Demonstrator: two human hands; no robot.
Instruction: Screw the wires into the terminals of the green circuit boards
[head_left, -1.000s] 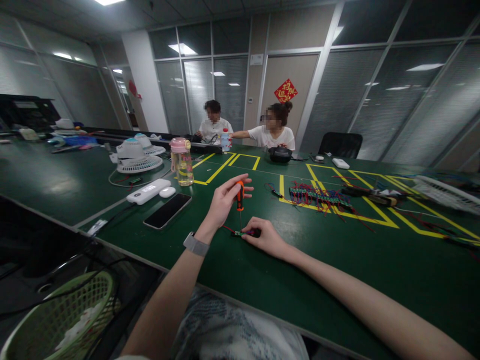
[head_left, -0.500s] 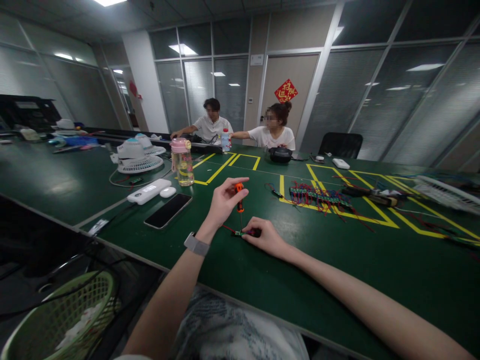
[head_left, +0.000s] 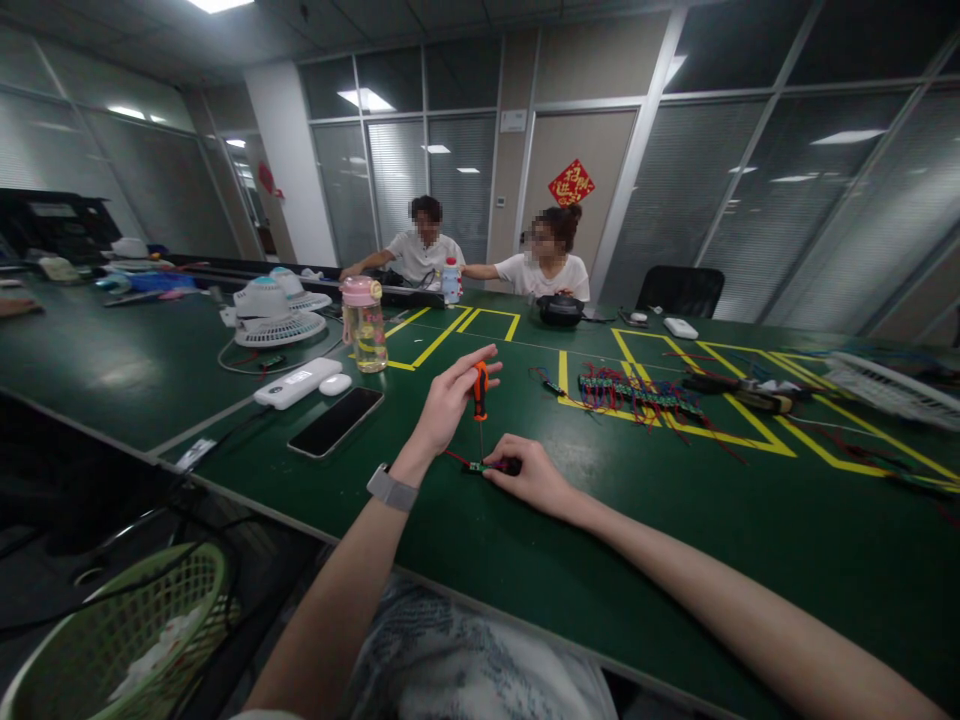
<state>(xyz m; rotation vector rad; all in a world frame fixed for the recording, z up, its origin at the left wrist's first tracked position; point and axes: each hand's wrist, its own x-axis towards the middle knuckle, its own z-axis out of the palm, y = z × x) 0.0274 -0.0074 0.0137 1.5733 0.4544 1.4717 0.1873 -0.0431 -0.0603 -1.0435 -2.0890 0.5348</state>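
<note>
My left hand (head_left: 448, 402), with a grey-banded watch (head_left: 393, 489) on its wrist, holds an orange-and-black screwdriver (head_left: 481, 392) upright. Its fingers are stretched out along the handle, and the thumb is largely hidden behind it. The thin shaft points down at a small green circuit board (head_left: 474, 467) on the table; I cannot tell exactly what the tip touches. My right hand (head_left: 534, 474) rests on the table and pinches the right end of that board between thumb and fingers. A red wire leaves the board's left end. Part of the board is covered by my fingertips.
Rows of wired boards (head_left: 641, 394) lie inside yellow tape at right. Left are a phone (head_left: 336, 422), a white power strip (head_left: 298, 383), a pink-lidded bottle (head_left: 365, 325) and small fans (head_left: 277, 315). A green basket (head_left: 206, 580) stands below the table edge. Two people sit opposite.
The fingers of my left hand have straightened and shifted on the screwdriver handle, showing more of it. My right hand and the board have stayed put. Someone's hand has appeared at the far left edge.
</note>
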